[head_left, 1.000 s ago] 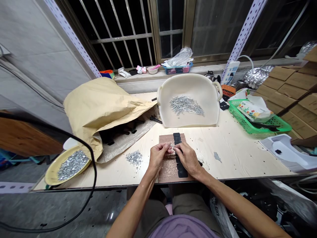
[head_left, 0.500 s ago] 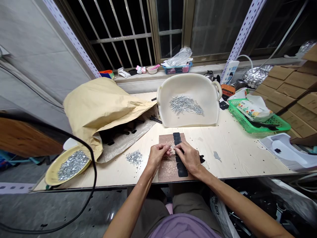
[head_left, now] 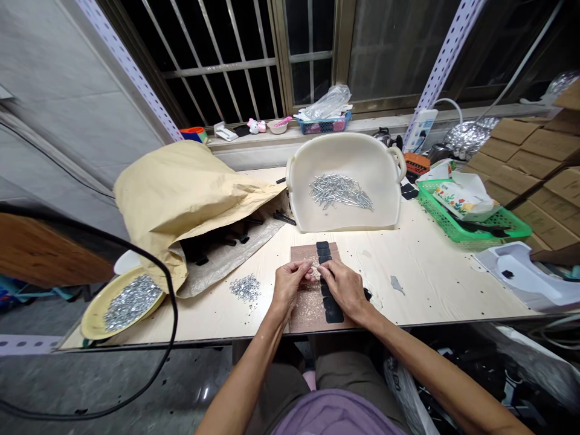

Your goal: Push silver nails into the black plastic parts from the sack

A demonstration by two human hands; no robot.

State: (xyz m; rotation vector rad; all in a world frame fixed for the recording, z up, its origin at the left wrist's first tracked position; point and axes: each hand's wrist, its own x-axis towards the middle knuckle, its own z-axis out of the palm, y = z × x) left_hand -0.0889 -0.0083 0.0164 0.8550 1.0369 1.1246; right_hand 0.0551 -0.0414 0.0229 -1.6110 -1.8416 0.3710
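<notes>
Both hands meet over a brown board [head_left: 308, 314] at the table's front edge. My left hand [head_left: 290, 285] is closed in a pinch, fingertips on what looks like a thin metal pin [head_left: 315, 266], mostly hidden. My right hand [head_left: 343, 289] is closed too, its fingertips close to the left ones; what it grips is hidden. Beneath it a row of black, rounded flat pieces [head_left: 334, 311] runs down the board. A small dark piece [head_left: 367, 294] shows beyond its outer side. To the left lies a pile of small metal parts [head_left: 245, 288].
Behind the board stands a white plastic basin [head_left: 301, 214] holding loose metal pins [head_left: 339, 191]. A tan sack [head_left: 181, 181] with black parts lies left, beside a yellow bowl [head_left: 93, 320] of metal pieces. At right are a green basket [head_left: 466, 232] and cardboard boxes [head_left: 544, 187]. A black cable [head_left: 171, 314] loops across the left foreground.
My right hand has shifted slightly left, and its fingers have drawn in. Less of the dark piece beside it shows. My left hand stays nearly in place.
</notes>
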